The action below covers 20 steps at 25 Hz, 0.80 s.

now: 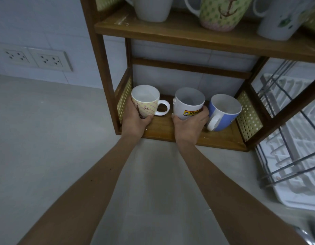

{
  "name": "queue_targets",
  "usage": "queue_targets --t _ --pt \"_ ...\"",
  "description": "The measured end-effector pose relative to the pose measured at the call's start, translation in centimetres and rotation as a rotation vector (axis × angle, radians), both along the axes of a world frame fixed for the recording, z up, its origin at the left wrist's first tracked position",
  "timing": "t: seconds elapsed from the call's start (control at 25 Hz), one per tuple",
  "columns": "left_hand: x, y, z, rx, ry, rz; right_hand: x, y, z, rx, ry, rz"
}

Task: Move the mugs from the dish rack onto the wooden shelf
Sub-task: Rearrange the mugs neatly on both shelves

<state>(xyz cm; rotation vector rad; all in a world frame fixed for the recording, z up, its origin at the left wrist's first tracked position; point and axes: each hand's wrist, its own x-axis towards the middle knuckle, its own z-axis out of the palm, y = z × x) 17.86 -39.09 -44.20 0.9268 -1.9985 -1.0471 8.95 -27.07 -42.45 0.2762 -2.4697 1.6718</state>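
left hand wraps the dotted mug, right hand wraps the white logo mug, both on the wooden shelf's lower board; settle bases flat before loosening fingers.

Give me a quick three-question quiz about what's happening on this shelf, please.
1. True or false: the left hand holds the polka-dot mug.
2. How many mugs stand on the bottom shelf?
3. The blue mug sits: A) left of the white logo mug; B) right of it; C) in the dish rack.

Key: 1 true; 2 three; 3 B. The right hand grips the white logo mug.
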Motion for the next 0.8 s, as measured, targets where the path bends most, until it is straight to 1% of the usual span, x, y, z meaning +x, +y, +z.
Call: queue_targets --t 0.2,0.4,0.8 --pt "0.1 -0.3 0.3 0.045 0.026 -0.060 -0.7 0.8 -0.3 -0.051 -0.023 0.156" --pt "0.0 -0.3 0.3 0.043 0.024 -0.032 -0.7 0.9 -0.2 -0.070 -0.024 0.116" --pt "0.2 0.0 0.2 0.024 0.001 0.035 -0.7 1.2 -0.1 -0.047 -0.024 0.142"
